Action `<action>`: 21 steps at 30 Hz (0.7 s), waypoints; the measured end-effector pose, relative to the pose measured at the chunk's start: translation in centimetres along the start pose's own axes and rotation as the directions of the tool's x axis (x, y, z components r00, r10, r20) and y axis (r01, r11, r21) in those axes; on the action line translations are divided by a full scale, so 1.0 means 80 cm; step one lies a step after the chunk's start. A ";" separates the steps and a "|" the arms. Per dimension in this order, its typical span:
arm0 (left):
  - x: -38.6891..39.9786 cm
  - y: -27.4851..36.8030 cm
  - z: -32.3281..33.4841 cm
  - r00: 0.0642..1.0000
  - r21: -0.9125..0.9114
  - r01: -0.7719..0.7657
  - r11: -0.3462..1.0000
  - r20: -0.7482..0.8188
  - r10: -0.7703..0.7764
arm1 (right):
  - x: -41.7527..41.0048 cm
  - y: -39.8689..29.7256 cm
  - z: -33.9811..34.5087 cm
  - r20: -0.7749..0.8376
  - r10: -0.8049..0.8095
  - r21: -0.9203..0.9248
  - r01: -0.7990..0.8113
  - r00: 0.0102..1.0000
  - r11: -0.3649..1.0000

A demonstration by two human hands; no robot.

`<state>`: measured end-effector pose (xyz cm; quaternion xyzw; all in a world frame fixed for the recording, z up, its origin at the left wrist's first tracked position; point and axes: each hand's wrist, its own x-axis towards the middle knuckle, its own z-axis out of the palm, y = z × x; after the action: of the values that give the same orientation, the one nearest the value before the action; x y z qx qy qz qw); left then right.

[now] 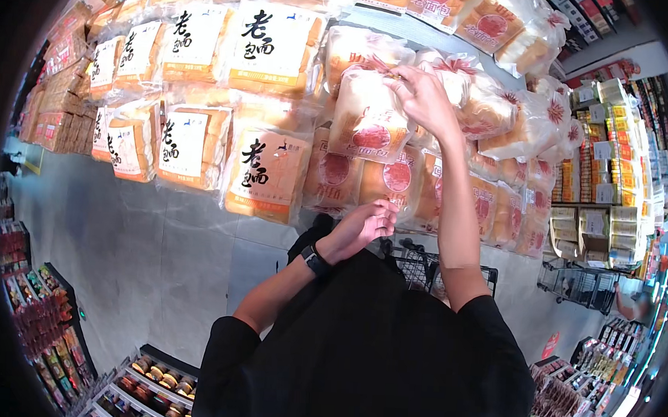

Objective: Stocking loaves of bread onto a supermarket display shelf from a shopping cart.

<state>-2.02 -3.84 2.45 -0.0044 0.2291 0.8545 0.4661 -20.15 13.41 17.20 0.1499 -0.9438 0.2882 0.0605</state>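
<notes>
My right hand [422,97] is shut on the gathered, tied neck of a clear plastic bag of bread [367,117], printed in red. That bag hangs upright in front of other bread bags of the same kind. Below it, my left hand [363,228] is held before the front row of bread bags [391,174], its fingers curled loosely with nothing seen in them. A dark watch [315,260] is on the left wrist. Left of the held bag lie packs of sliced bread with white labels [277,44] and one with an orange front [266,174].
A wire shopping cart [421,267] stands close by, partly behind my right arm. Another cart [582,286] is farther right, near a person's arm [626,303]. Shelves of boxed goods [609,149] rise at the right. A rack of jars [163,378] stands at the lower left on grey floor tiles [190,252].
</notes>
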 end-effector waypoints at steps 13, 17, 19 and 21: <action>0.020 -0.026 0.015 0.991 0.018 0.127 0.992 0.036 -0.128 | -0.055 0.006 -0.001 -0.317 -0.165 -0.195 0.106 0.934 0.975; 0.021 -0.040 0.022 0.986 -0.008 0.163 0.987 0.023 -0.163 | -0.103 0.007 -0.008 -0.442 -0.115 -0.032 0.113 0.890 0.993; 0.023 -0.049 0.029 0.981 -0.020 0.193 0.981 0.019 -0.193 | -0.141 0.020 -0.013 -0.488 0.018 0.136 0.056 0.872 0.989; 0.028 -0.060 0.037 0.973 -0.019 0.232 0.973 0.029 -0.231 | -0.188 0.033 -0.017 -0.546 0.045 0.138 0.037 0.836 0.990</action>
<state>1.20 1.30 2.73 -0.0247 0.2114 0.7968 0.5655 -6.67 20.01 13.92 0.0629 -0.8643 0.3861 0.3163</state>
